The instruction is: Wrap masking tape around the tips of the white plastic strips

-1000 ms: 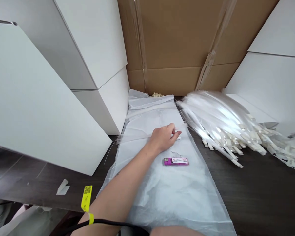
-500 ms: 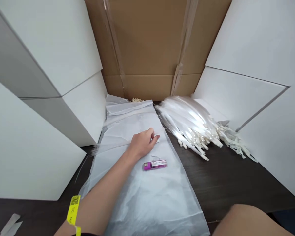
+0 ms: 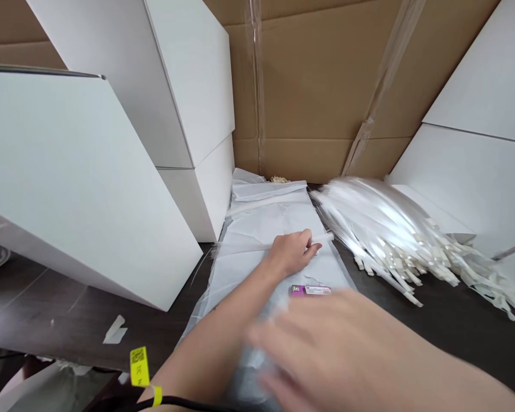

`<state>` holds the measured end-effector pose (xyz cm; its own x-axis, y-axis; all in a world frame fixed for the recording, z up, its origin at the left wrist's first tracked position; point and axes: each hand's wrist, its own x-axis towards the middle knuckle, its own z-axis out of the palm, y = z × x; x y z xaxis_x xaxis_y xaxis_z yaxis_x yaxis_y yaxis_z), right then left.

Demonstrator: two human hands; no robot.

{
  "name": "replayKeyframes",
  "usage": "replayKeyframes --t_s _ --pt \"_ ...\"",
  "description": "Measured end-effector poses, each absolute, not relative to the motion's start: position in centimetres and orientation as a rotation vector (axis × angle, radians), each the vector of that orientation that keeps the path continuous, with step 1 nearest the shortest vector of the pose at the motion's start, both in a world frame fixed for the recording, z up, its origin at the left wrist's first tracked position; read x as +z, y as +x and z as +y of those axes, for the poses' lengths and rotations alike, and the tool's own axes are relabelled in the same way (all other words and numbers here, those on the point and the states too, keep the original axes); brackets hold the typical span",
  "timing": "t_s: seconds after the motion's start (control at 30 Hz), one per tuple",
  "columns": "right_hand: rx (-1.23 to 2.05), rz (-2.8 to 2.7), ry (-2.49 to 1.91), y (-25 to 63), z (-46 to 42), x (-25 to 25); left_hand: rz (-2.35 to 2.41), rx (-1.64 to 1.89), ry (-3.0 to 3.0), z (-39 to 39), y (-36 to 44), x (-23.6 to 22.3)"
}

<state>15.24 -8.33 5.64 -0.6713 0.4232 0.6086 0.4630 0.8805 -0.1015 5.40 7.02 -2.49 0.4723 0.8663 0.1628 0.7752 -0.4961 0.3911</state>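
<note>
On the dark table [image 3: 450, 349], a plastic sheet [image 3: 253, 229] carries a purple lighter [image 3: 311, 290] lying crosswise, just beyond the open, blurred right grip [image 3: 339, 349]; the left grip [image 3: 289, 254] closes on a white strip [image 3: 321, 237].

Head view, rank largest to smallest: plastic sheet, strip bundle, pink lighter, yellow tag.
1. Plastic sheet
2. Strip bundle
3. Pink lighter and yellow tag: unsure. They look alike, the blurred hand partly hides the lighter, and the tag sits nearer the camera.
</note>
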Motion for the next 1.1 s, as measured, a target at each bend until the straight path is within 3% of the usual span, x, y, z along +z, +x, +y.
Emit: replayKeyframes --t_s 0.1,0.33,0.67,1.1 --pt "0.525 -2.398 -0.915 9.7 -3.8 7.5 1.428 0.486 2.455 6.9 5.4 -2.2" --pt "1.043 -2.182 -1.018 -0.1 -1.3 6.2 1.374 0.533 2.458 7.5 5.3 -2.8" --pt "0.857 -2.070 -1.108 -3.7 -1.4 4.7 1.355 0.542 2.463 7.8 5.5 -2.8" --pt "0.945 -1.977 -0.805 -0.1 0.3 3.4 1.376 0.541 2.441 7.7 5.5 -2.9"
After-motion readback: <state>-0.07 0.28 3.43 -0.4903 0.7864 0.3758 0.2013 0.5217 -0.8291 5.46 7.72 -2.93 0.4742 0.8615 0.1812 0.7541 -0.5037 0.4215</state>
